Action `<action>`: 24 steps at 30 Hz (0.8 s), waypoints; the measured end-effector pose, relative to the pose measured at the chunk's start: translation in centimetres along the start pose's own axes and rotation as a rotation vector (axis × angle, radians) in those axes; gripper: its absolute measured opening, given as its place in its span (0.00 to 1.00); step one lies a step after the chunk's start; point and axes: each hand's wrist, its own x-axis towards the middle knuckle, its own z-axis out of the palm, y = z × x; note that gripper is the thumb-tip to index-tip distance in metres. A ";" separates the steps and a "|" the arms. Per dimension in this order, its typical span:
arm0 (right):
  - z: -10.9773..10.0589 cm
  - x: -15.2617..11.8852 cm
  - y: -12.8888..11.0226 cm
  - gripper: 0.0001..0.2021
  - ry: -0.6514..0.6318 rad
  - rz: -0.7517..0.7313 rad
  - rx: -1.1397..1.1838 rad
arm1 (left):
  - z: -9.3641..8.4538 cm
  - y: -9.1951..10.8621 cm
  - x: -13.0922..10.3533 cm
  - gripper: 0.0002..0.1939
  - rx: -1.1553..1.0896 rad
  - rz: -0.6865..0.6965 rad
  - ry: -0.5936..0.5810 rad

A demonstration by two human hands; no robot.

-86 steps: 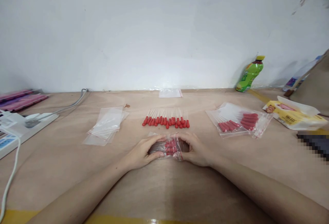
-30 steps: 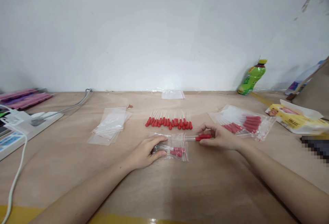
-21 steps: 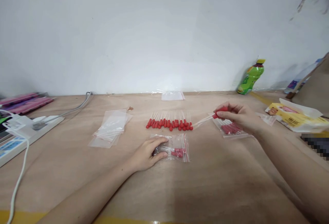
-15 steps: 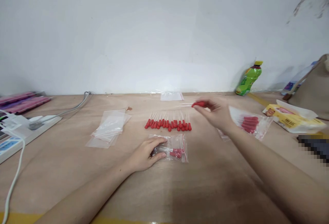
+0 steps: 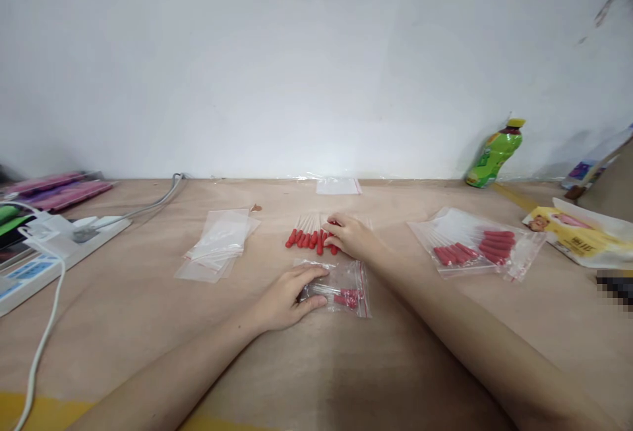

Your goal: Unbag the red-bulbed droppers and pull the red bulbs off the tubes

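Observation:
My left hand [image 5: 287,296] holds the left end of a clear zip bag [image 5: 362,286], thumb and fingers apart over the plastic. Inside that bag, several thin clear droppers with red bulbs [image 5: 346,299] point their bulbs right. Just behind it, a row of loose red-bulbed droppers [image 5: 305,240] lies with the bulbs toward me. At the right end of this row, my right hand [image 5: 352,236] has its fingertips closed around a red bulb [image 5: 334,221]. The hand hides part of the row.
Flat clear bags [image 5: 217,241] lie at left, another [image 5: 339,186] by the wall. Filled bags [image 5: 459,246] with red-bulbed droppers are at right, near a yellow tissue pack [image 5: 578,236] and green bottle [image 5: 496,154]. A power strip [image 5: 74,256] with cables sits far left.
My right hand has moved left and toward me, from above the table to the dropper row. Fewer bulbs show at the row's right. My left hand stays on the bag; the view has shifted slightly.

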 end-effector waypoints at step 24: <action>-5.4 -10.0 -4.0 0.13 0.070 0.355 0.318 | -2.1 -0.9 3.7 0.16 0.261 0.008 0.225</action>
